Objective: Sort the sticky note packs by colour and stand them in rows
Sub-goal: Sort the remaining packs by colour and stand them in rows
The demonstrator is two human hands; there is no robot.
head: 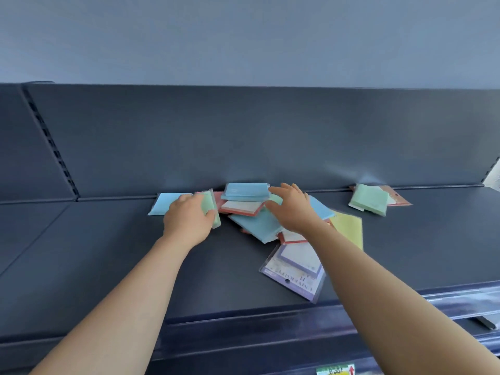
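Observation:
Sticky note packs lie in a loose heap on a dark shelf (108, 253) against its back panel. My left hand (188, 217) grips a green pack (211, 208), held on edge, with a flat blue pack (162, 203) behind it. My right hand (292, 209) hovers open over the heap, fingers spread, near a stack of blue packs (244, 191) and a red-edged pack (240, 207). Below it lie another blue pack (257, 224), a yellow pack (349, 227) and a purple pack (295, 269). A green pack (369, 198) rests apart at the right on a red one.
The shelf's back panel (270, 136) rises just behind the heap. A slotted upright (51, 142) stands at the left. The shelf's front edge (270, 315) runs below my arms, with a price label (335, 370) on the rail underneath.

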